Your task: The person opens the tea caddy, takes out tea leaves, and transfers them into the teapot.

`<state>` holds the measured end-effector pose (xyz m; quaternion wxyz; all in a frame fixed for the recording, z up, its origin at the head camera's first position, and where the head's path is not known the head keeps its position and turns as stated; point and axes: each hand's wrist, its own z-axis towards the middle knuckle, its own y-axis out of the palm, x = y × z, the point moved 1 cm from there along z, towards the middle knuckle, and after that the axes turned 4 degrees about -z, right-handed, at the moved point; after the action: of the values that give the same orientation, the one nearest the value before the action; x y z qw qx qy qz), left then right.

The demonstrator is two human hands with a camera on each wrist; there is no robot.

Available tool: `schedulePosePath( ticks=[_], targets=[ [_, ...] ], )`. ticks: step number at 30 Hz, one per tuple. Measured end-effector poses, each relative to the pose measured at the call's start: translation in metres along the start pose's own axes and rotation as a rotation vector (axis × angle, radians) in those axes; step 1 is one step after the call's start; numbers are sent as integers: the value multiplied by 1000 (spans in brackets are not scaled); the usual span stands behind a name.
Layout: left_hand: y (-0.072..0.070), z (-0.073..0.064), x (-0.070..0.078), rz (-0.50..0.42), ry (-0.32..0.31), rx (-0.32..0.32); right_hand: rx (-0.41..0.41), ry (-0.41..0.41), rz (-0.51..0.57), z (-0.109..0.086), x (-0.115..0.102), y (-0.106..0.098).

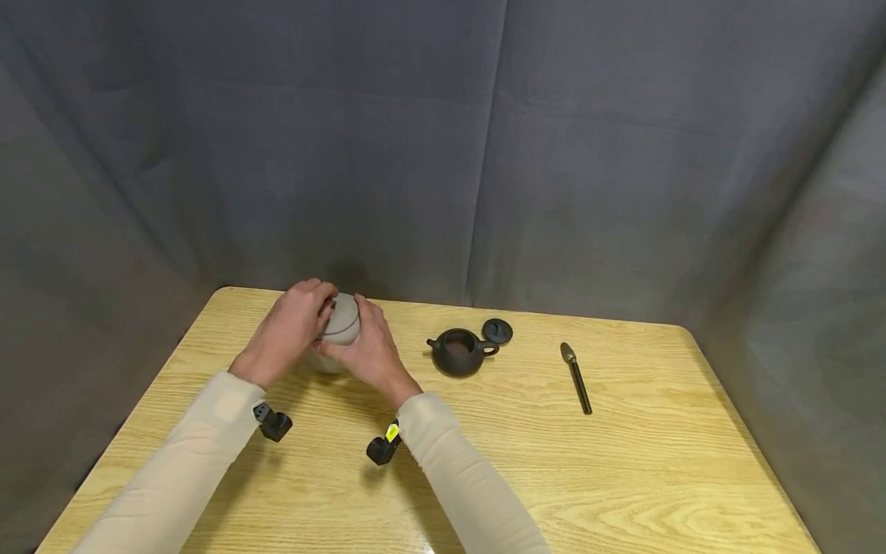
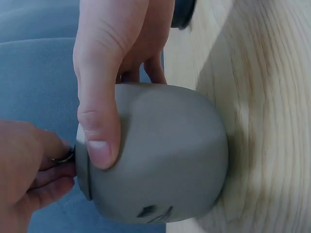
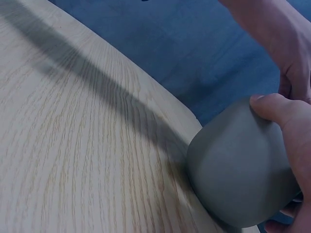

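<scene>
A grey rounded jar (image 1: 327, 362) stands on the table at the back left, its lid (image 1: 344, 314) seated on top. My right hand (image 1: 371, 348) grips the jar near its rim; in the left wrist view the thumb (image 2: 100, 121) lies along the near side, the other fingers partly hidden behind. With curled fingers, my left hand (image 1: 292, 327) pinches a small ring-like pull (image 2: 65, 158) on the lid. Small dark markings show on the jar wall in the left wrist view. The right wrist view shows the jar (image 3: 238, 167) from a plain side.
A dark teapot (image 1: 458, 355) without its lid stands right of the jar. Its round lid (image 1: 497, 331) lies behind the handle. Farther right is a slim brush-like tool (image 1: 577, 381) with a black handle. Grey curtains (image 1: 388, 154) surround the wooden table (image 1: 623, 477).
</scene>
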<state>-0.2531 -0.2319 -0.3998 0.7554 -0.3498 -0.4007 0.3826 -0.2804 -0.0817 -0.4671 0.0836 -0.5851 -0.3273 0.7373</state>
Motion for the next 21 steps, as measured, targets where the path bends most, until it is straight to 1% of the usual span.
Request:
schedulePosePath(
  ticks=[4, 11, 17, 21],
  targets=[
    [3, -3, -3, -62, -27, 25, -10, 2, -6, -1, 1, 1],
    [1, -1, 0, -80, -1, 91, 6, -13, 14, 1, 2, 0],
    [2, 1, -3, -132, -49, 88, 28, -19, 17, 4, 3, 3],
    [3, -4, -5, -152, -73, 81, 23, -23, 24, 1, 5, 7]
  ],
)
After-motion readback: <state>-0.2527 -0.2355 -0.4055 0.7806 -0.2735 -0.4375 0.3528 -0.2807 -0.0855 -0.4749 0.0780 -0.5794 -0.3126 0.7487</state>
